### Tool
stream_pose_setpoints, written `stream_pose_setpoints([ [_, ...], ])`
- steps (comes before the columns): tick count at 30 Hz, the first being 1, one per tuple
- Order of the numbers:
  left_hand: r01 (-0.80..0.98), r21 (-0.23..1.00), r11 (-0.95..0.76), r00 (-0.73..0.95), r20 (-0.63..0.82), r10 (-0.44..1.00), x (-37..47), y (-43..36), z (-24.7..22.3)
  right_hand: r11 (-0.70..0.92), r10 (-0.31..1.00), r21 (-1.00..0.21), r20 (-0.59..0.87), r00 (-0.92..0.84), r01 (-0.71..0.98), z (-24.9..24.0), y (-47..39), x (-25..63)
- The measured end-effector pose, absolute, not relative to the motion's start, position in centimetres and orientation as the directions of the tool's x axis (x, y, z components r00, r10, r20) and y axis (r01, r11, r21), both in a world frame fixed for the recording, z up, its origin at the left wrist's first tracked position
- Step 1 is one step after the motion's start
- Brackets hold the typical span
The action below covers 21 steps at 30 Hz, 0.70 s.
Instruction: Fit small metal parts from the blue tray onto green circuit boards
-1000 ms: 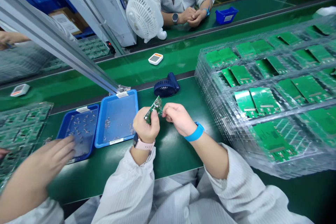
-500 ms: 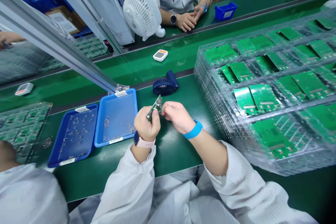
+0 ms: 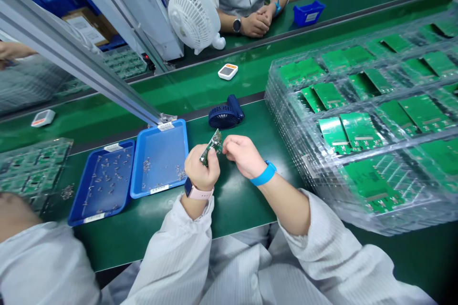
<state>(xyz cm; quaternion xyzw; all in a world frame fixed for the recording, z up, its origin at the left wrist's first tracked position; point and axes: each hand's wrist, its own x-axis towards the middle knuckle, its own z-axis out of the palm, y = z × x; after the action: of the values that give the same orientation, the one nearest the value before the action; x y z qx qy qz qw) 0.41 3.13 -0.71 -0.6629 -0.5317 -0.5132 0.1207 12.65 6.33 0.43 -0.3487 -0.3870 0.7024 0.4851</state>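
My left hand [image 3: 202, 167] grips a small green circuit board [image 3: 213, 146], tilted up, with the thumb across its lower part. Close to the board's right edge, my right hand [image 3: 243, 156] is closed, thumb and fingertips pinched together; whatever they hold is too small to make out. To the left lie two blue trays: one [image 3: 160, 139] holds scattered tiny metal parts, and the farther one [image 3: 124, 152] holds more small parts. A navy handheld fan [image 3: 225, 114] lies just beyond the board.
At the right is a tall stack of clear plastic trays [image 3: 310, 167] with green boards. A white device [image 3: 228, 71] sits on the green belt. A metal post [image 3: 107, 78] slants down at the left. A person's hands [image 3: 255, 25] rest across the belt; another person's sleeve [image 3: 46, 262] is at lower left.
The white devices on the belt have shifted right. The hands of the person opposite have closed together. My own hands hold nearly the same pose, with the board still in my left hand.
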Motion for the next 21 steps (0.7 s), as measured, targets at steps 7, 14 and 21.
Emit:
stream_pose_setpoints([
  [7, 0.827, 0.368, -0.425, -0.082, 0.827, 0.557, 0.9, 3.2, -0.8, -0.176, 0.97, -0.902, -0.09, -0.227, -0.395, 0.1, 6.1, 12.1],
  [14, 0.725, 0.611, -0.317, -0.338, 0.717, 0.609, 0.7, 3.8, -1.3, -0.185, 0.943, -0.935, -0.083, -0.321, -0.302, 0.3, 6.4, 12.7],
  [21, 0.009, 0.968, -0.25, -0.482, 0.223, 0.847, 1.5, 5.1, -0.2, 0.135, 0.951, -0.989, 0.146, -0.273, -0.06, 2.0, 6.0, 14.1],
])
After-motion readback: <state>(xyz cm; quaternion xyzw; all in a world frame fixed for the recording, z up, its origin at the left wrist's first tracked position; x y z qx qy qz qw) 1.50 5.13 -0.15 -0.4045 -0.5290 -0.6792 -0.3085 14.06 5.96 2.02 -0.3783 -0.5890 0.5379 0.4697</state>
